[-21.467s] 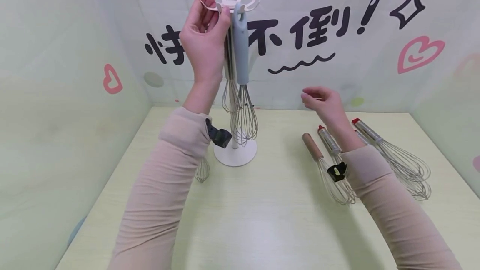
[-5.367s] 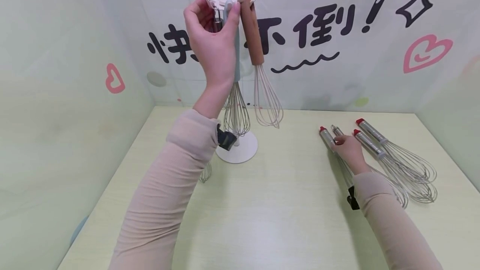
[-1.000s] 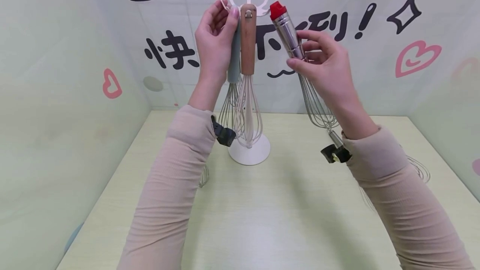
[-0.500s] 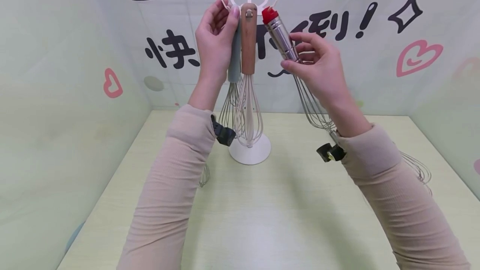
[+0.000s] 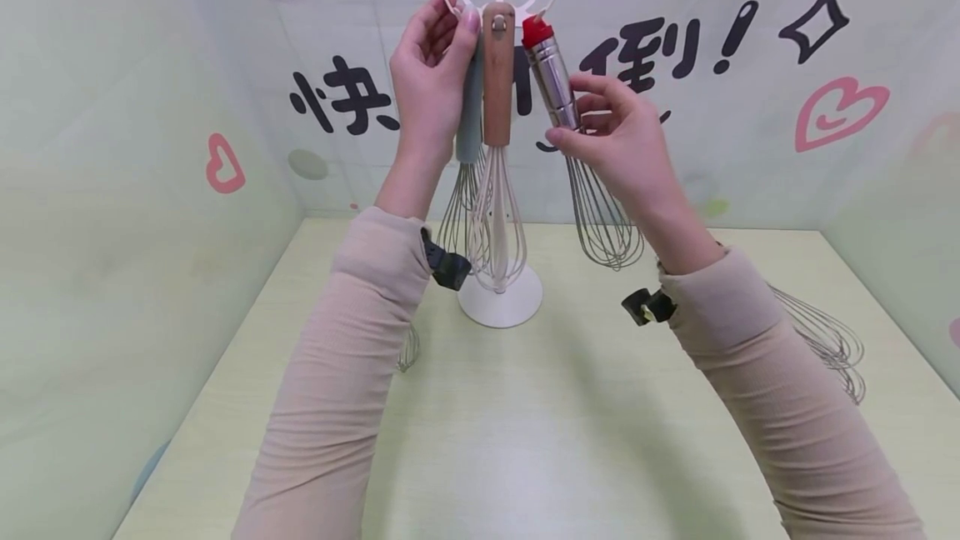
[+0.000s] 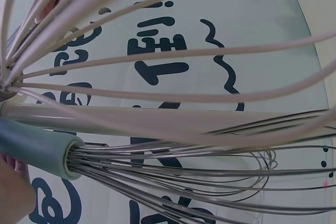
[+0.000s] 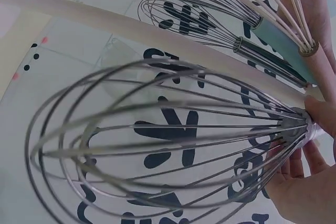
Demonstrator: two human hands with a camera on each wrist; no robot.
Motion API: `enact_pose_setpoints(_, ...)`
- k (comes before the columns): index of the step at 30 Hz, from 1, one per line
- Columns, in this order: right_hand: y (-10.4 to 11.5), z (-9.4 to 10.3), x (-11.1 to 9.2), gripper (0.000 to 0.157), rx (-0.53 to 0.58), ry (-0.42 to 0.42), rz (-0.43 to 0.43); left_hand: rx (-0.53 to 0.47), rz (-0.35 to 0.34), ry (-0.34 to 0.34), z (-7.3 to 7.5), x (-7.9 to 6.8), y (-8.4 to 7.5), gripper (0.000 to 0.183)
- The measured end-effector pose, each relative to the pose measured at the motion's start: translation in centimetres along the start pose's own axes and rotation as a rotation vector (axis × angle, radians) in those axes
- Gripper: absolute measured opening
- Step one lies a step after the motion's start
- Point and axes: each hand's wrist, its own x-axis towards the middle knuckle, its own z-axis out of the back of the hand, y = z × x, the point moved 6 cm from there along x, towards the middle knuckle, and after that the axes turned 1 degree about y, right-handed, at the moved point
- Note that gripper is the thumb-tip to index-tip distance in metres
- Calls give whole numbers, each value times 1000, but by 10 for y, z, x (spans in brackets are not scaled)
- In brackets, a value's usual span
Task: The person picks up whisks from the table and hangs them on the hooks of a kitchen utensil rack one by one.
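Observation:
My left hand point(image 5: 431, 77) is raised to the top of a white hanging rack point(image 5: 501, 298), pinching it at a hook. Its thumb lies by the top of a hanging whisk with a light blue handle point(image 5: 469, 115). Beside that hangs a whisk with a wooden handle point(image 5: 497, 82). My right hand point(image 5: 622, 127) grips a steel whisk point(image 5: 551, 82) low on its handle. The red end cap overlaps a right-hand hook, and the wires slant down to the right. Behind, in the right wrist view, hangs a smaller whisk with a dark, shiny handle point(image 7: 270, 61).
Wire whisks point(image 5: 825, 327) lie on the table at the right, partly hidden by my right sleeve. Another small wire whisk point(image 5: 407, 348) shows from behind my left forearm. A printed backdrop point(image 5: 720, 148) closes off the rear.
The wooden-handled whisk has gone from the table to the rack. Over the last second my right hand has brought the red-capped whisk left to a hook. My left hand has barely moved.

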Motion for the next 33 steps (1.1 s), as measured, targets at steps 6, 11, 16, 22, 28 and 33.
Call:
enact_pose_setpoints(6, -3, -9, 1, 52, -24, 45, -1, -5, 6, 3, 1, 0, 0, 48)
enact_pose_setpoints(11, -5, -15, 2, 48, -16, 73, -1, 7, 3, 6, 1, 0, 0, 49)
enact_pose_setpoints(16, -7, -18, 3, 47, -1, 86, -6, -10, 6, 4, 1, 1, 1, 49)
enact_pose_setpoints(22, -12, -22, 3, 50, -27, 101, -18, -24, 9, 2, 0, 1, 1, 49)
enact_pose_setpoints(28, -16, -24, 5, 52, -40, 94, -17, -20, 10, 2, 0, 1, 1, 49)
enact_pose_setpoints(33, -18, -25, 6, 53, -40, 94, -18, -20, 12, 1, 0, 1, 2, 49)
